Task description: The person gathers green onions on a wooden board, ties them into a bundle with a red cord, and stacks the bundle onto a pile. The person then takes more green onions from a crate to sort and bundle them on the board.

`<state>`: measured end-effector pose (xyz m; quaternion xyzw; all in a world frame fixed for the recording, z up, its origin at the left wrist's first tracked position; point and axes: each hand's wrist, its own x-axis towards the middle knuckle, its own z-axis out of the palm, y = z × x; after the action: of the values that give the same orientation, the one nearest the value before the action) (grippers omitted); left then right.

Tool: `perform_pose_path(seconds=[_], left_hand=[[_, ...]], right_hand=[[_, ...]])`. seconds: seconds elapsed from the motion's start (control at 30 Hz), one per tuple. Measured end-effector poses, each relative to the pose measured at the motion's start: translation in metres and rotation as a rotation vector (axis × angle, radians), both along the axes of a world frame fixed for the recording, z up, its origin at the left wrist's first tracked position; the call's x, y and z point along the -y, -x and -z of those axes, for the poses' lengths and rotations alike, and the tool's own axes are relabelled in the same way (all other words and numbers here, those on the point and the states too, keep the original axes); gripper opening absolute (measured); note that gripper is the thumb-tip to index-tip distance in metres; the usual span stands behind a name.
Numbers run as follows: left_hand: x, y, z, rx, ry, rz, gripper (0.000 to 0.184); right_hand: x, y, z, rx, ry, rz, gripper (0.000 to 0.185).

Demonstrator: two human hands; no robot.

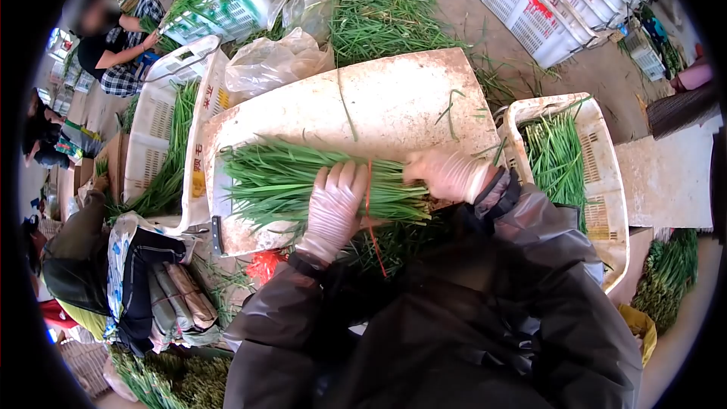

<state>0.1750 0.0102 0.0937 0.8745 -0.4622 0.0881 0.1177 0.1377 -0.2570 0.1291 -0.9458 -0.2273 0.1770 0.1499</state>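
A bunch of garlic chives (280, 174) lies across a pale, dirt-stained board (401, 95), leaf tips to the left and stem ends to the right. My gloved left hand (335, 204) is wrapped over the middle of the bunch, holding it against the board. At the stem ends, my gloved right hand (448, 174) has its fingers curled in on the chives; its fingertips are partly hidden. Between both hands a thin red tie (369, 201) crosses the bunch, and its loose end hangs toward my lap. A knife with a dark handle (217, 235) lies at the board's left edge.
White crates of chives stand left (198, 132) and right (602, 151) of the board. Behind it are a heap of chives (386, 23) and plastic bags (280, 60). A stack of crates (530, 15) stands back right. Co-workers (113, 42) are at the left.
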Motion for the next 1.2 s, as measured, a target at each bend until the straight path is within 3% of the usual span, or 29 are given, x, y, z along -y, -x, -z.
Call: perform_pose_path(seconds=[0.03, 0.1, 0.2, 0.3, 0.33, 0.37, 0.5, 0.57, 0.67, 0.77, 0.87, 0.9, 0.97, 1.1, 1.2], left_hand=[[0.0, 0.0, 0.0, -0.003, 0.002, 0.002, 0.113], [-0.001, 0.0, 0.001, -0.009, 0.0, 0.003, 0.114], [0.0, -0.001, 0.001, -0.014, 0.004, 0.004, 0.114], [0.0, -0.001, 0.002, -0.015, 0.032, 0.015, 0.113], [-0.001, -0.002, 0.005, -0.017, 0.044, 0.023, 0.112], [-0.002, -0.003, 0.006, -0.019, 0.056, 0.03, 0.111], [-0.014, -0.013, 0.006, -0.011, 0.14, -0.063, 0.076], [-0.018, -0.022, -0.003, 0.016, 0.221, -0.165, 0.076], [-0.034, -0.044, -0.012, 0.013, 0.245, -0.252, 0.078], [-0.048, -0.049, -0.02, -0.015, 0.206, -0.265, 0.081], [-0.052, -0.044, -0.03, -0.137, 0.014, -0.1, 0.08], [-0.054, -0.042, -0.026, -0.187, -0.117, -0.048, 0.077], [-0.057, -0.033, -0.005, -0.112, -0.123, 0.093, 0.075], [-0.054, -0.031, -0.019, -0.14, -0.068, 0.102, 0.075], [-0.054, -0.032, -0.009, -0.069, -0.168, 0.072, 0.076]], right_hand=[[0.005, -0.005, -0.008, -0.085, 0.193, -0.023, 0.03], [0.02, -0.005, -0.001, -0.271, 0.483, -0.004, 0.03], [0.028, -0.012, -0.013, -0.343, 0.536, 0.228, 0.033], [0.03, -0.006, -0.001, 0.11, 0.068, 0.216, 0.039], [0.028, -0.007, 0.002, 0.072, 0.006, 0.244, 0.038], [0.027, -0.008, 0.002, 0.001, 0.104, 0.279, 0.036], [0.038, -0.016, 0.013, -0.128, 0.356, 0.338, 0.031], [0.038, -0.017, 0.015, -0.137, 0.405, 0.36, 0.033], [0.021, -0.011, 0.041, 0.105, 0.204, 0.327, 0.036], [-0.009, -0.009, 0.049, 0.022, 0.434, 0.137, 0.027], [-0.003, -0.018, 0.027, -0.22, 0.248, 0.174, 0.026], [0.001, -0.023, 0.03, -0.163, 0.284, 0.243, 0.027], [0.008, -0.033, 0.039, -0.042, 0.351, 0.377, 0.029], [-0.004, -0.029, 0.034, 0.151, -0.203, 0.443, 0.035], [-0.036, -0.027, 0.026, 0.022, -0.391, 0.314, 0.071]])
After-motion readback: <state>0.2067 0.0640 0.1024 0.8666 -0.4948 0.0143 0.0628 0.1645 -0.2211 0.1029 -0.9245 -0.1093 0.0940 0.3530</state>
